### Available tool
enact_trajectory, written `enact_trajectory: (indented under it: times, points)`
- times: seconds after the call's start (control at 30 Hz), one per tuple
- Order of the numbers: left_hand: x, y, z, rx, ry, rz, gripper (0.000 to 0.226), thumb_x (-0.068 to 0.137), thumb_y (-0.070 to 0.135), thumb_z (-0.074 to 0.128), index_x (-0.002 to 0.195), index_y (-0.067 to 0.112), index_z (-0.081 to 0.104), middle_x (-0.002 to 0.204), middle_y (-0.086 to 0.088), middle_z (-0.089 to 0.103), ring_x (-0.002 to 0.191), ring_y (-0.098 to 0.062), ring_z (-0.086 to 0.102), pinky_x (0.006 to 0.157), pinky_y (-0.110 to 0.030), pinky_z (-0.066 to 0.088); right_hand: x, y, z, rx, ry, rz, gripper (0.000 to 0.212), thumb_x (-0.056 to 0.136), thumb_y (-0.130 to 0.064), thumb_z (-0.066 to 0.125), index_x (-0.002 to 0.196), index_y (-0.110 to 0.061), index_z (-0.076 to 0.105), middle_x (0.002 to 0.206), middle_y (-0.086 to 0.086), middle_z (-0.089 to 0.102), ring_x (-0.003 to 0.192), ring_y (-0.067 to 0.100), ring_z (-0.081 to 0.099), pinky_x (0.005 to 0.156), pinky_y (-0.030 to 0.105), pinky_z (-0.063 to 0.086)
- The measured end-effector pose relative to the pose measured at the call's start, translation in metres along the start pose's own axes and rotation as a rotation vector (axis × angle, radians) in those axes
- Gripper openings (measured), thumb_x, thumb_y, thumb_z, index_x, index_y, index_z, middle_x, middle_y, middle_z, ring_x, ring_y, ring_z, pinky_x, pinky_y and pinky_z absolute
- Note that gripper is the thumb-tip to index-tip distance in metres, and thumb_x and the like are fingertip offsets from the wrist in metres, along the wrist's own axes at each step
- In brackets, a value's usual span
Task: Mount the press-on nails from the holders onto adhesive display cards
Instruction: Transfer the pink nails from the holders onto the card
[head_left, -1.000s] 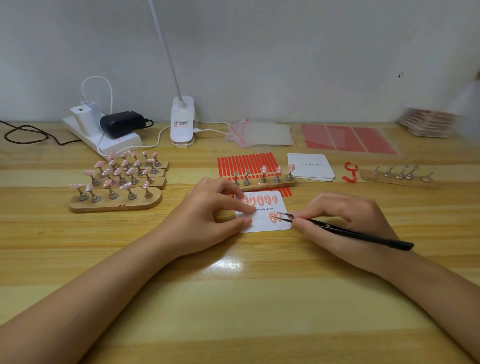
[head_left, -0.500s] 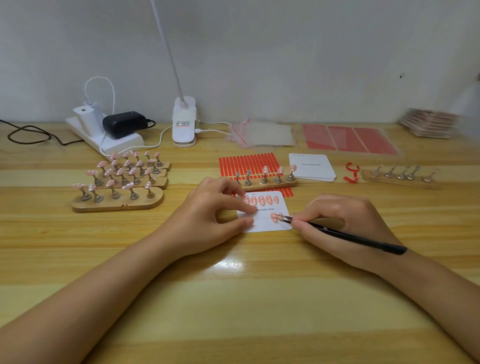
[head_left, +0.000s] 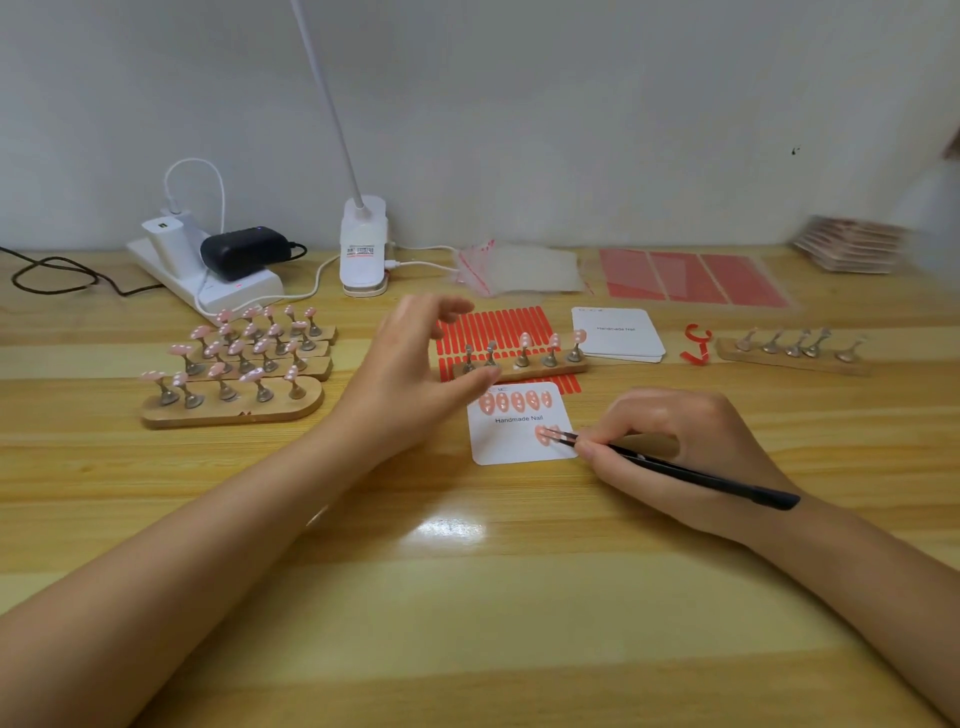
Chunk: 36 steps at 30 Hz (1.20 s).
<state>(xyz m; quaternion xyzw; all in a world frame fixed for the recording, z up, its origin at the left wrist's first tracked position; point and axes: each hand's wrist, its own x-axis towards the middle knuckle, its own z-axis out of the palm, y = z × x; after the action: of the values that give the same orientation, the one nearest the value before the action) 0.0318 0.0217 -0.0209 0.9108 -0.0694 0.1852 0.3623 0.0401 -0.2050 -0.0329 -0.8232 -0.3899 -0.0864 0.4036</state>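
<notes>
A white display card (head_left: 511, 441) lies flat bearing five pink nails (head_left: 517, 401) in a row, two lower.

We see two bare arms. The left hand (head_left: 410, 364) and the right hand (head_left: 675, 447) wear no gloves and no rings. We see no sleeves and no watch.

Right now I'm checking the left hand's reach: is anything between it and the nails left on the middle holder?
Nothing visible: the left hand hangs open beside the middle holder, its three nails unobstructed.
</notes>
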Motion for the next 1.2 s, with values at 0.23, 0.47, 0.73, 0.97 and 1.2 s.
enact_trajectory:
  times: [0.23,0.47,0.73,0.97,1.2]
  points:
    - [0.029,0.004,0.023,-0.013,-0.131,-0.154,0.033,0.074,0.037,0.074,0.102,0.025,0.061,0.096,0.01,0.057,0.091,-0.008,0.052,0.083,-0.028,0.045,-0.001,0.0,0.0,-0.026,-0.006,0.012,0.008,0.077,-0.021,0.066,0.073,-0.018,0.072,0.072,-0.008,0.068,0.071,0.004,0.063,0.065,0.015,0.051]
    - [0.033,0.007,0.039,-0.065,-0.002,-0.224,0.025,0.072,0.038,0.076,0.06,0.031,0.056,0.064,0.015,0.056,0.065,-0.003,0.048,0.087,-0.044,0.044,0.001,-0.003,-0.002,0.073,0.088,0.122,0.02,0.077,-0.016,0.073,0.067,-0.033,0.069,0.071,-0.017,0.069,0.07,-0.003,0.062,0.063,0.007,0.042]
    - [0.036,0.004,0.034,-0.187,-0.067,-0.283,0.014,0.074,0.03,0.076,0.066,0.026,0.066,0.065,0.013,0.059,0.072,-0.011,0.055,0.085,-0.037,0.047,0.005,-0.004,-0.002,0.207,0.235,0.234,0.02,0.076,-0.015,0.072,0.065,-0.031,0.067,0.065,-0.02,0.067,0.06,-0.009,0.059,0.056,0.001,0.037]
    - [0.034,0.004,0.031,-0.227,-0.169,-0.274,0.011,0.082,0.03,0.068,0.073,0.036,0.068,0.084,0.018,0.065,0.101,-0.015,0.06,0.101,-0.047,0.039,0.007,-0.004,-0.003,0.227,0.273,0.253,0.02,0.077,-0.013,0.071,0.066,-0.029,0.067,0.065,-0.02,0.068,0.06,-0.008,0.06,0.057,0.001,0.039]
    - [0.034,0.002,0.033,-0.233,-0.094,-0.27,0.013,0.075,0.031,0.075,0.07,0.03,0.064,0.077,0.013,0.064,0.085,-0.013,0.063,0.085,-0.043,0.052,0.008,-0.003,-0.003,0.234,0.296,0.259,0.019,0.077,-0.013,0.071,0.068,-0.03,0.068,0.071,-0.019,0.069,0.065,-0.008,0.061,0.059,0.001,0.04]
